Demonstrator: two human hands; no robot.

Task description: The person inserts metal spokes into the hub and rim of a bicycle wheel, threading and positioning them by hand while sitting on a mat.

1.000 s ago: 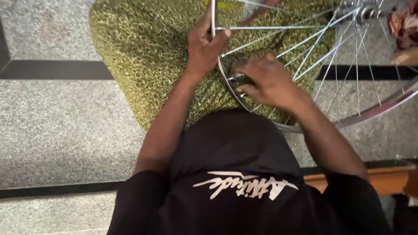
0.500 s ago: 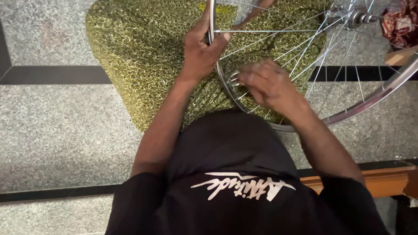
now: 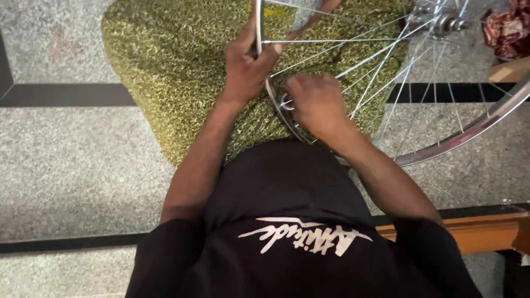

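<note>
two hands work at upper centre: your left hand [image 3: 247,66] grips the wheel rim [image 3: 269,91], your right hand [image 3: 316,105] closes on a small metal tool [image 3: 286,102].

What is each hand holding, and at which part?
Left hand grips the wheel by its rim. Right hand is at the rim too; its hold cannot be told.

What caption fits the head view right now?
Left hand grips the spoked bicycle wheel rim while the right hand works at its lower edge, over green patterned cloth.
</note>
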